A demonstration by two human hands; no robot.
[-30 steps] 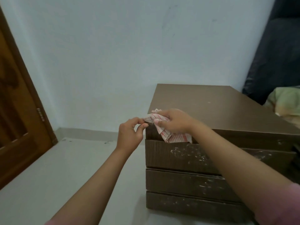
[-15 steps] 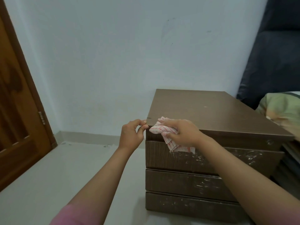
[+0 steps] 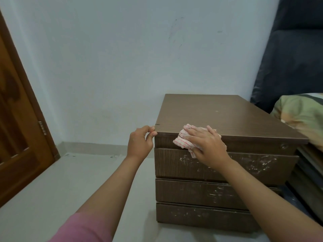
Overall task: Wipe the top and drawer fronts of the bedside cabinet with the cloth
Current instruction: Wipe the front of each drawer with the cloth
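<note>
- Reaching in from the lower edge of the frame, two bare forearms lead to two hands; one pink sleeve (image 3: 83, 229) shows at lower left, with a sliver of pink at the far lower right corner.
- Pressing flat at frame centre, the right hand (image 3: 207, 145) has its fingers together and spread over the cloth (image 3: 182, 141), pinning it where the cabinet's front edge meets the top.
- Pinching the near left corner of the cabinet (image 3: 227, 117), the left hand (image 3: 139, 144) has thumb and fingertips closed on the edge of the top board, likely to steady it.
- One striped cloth is in view, bunched; part hangs over the front edge, and a loose fold could slip from under the palm on a long stroke and leave a strip unwiped.
- Three drawer fronts (image 3: 218, 194) stack below the top in the lower centre, all flecked with pale marks; a light pass may smear rather than lift them, and pushing hard on a front could shift the cabinet if the left hand lets go.
- One pillow (image 3: 304, 116) sits at right, just beside the cabinet's far side; a wide sweep across the top could brush it.
- One wooden door (image 3: 21, 137) stands at the left edge, well clear.
</note>
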